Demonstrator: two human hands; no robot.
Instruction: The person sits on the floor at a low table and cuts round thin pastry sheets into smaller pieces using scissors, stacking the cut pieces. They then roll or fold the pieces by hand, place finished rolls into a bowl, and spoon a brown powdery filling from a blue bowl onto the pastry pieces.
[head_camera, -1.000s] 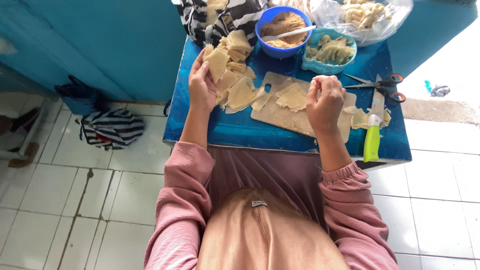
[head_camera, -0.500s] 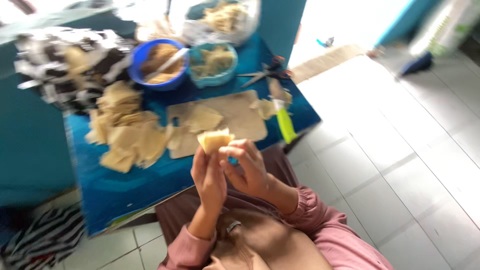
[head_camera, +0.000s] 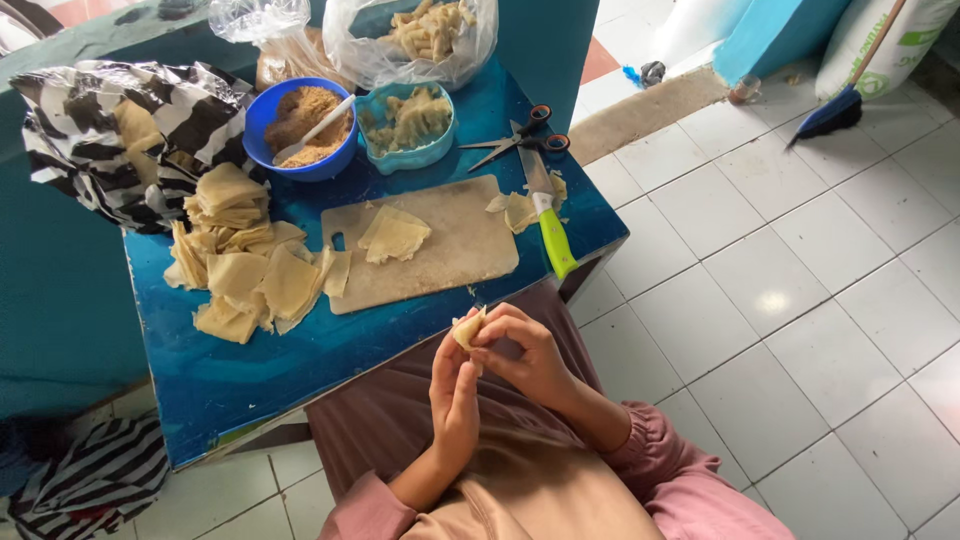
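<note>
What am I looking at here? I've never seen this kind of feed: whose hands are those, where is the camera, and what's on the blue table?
There is no machine: a person works with bare hands, and the one camera sits on their head, looking down. The left hand and right hand together pinch a small folded dough wrapper above the lap. In front is a low blue table. On it lie a pile of square wrappers, a cutting board with a few wrappers, a green-handled knife, scissors, a blue bowl of brown filling with a spoon, a teal container of folded pieces, and a clear bag holding more.
</note>
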